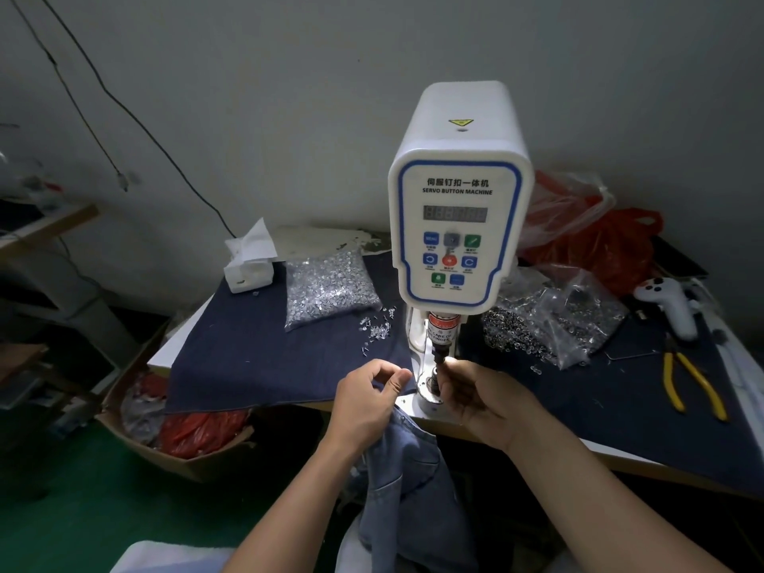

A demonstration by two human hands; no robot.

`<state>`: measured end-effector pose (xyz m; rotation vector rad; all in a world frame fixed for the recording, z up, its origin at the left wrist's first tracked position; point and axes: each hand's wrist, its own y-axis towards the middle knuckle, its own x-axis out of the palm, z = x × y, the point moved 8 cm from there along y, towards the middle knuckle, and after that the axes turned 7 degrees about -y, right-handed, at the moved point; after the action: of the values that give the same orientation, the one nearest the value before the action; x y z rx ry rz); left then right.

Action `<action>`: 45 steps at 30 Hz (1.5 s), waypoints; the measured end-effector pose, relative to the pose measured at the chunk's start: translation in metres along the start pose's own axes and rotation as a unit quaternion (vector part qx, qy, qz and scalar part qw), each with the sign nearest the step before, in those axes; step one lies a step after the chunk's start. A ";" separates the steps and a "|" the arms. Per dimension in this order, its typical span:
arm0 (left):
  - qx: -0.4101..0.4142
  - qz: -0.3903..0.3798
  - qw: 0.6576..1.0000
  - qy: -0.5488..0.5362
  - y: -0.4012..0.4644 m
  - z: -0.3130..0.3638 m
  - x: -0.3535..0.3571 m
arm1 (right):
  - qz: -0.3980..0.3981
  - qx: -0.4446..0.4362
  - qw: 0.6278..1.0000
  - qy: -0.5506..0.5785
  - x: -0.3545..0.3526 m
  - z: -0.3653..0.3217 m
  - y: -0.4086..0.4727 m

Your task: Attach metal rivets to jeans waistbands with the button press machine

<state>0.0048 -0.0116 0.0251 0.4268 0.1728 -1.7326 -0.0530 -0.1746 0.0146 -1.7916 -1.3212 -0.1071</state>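
Observation:
A white servo button machine (pixel 459 192) stands on the table with its press head (pixel 439 357) pointing down at a small die (pixel 432 384). Light blue jeans (pixel 407 469) hang from the table edge toward my lap. My left hand (pixel 368 401) pinches the top edge of the jeans just left of the die. My right hand (pixel 479 401) is at the press head, fingertips curled against the die area; whether they hold a rivet is hidden. A clear bag of silver rivets (pixel 330 287) lies left of the machine, with loose rivets (pixel 376 324) scattered beside it.
Dark blue cloth (pixel 256 357) covers the table. Another bag of metal parts (pixel 550 324) lies right of the machine, with yellow pliers (pixel 690 380), a white controller (pixel 669 301), red plastic bags (pixel 612 241). A tissue box (pixel 250 262) sits back left. A cardboard box (pixel 173 423) stands on the floor.

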 end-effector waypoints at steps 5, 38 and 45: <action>-0.006 0.001 1.000 0.005 -0.002 -0.003 -0.002 | 0.007 -0.025 0.999 -0.023 -0.001 -0.003 -0.001; -0.149 0.098 0.955 0.239 0.059 -0.038 -0.033 | 0.078 -0.043 0.992 -0.091 -0.052 -0.014 0.009; -0.123 0.106 0.975 0.150 0.043 -0.027 -0.037 | 0.113 -0.134 0.958 -0.225 -0.056 -0.024 -0.001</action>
<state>0.0574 0.0227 0.0193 0.5025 0.5336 -1.4094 -0.0682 -0.2325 0.0001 -2.2815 -1.4499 0.2768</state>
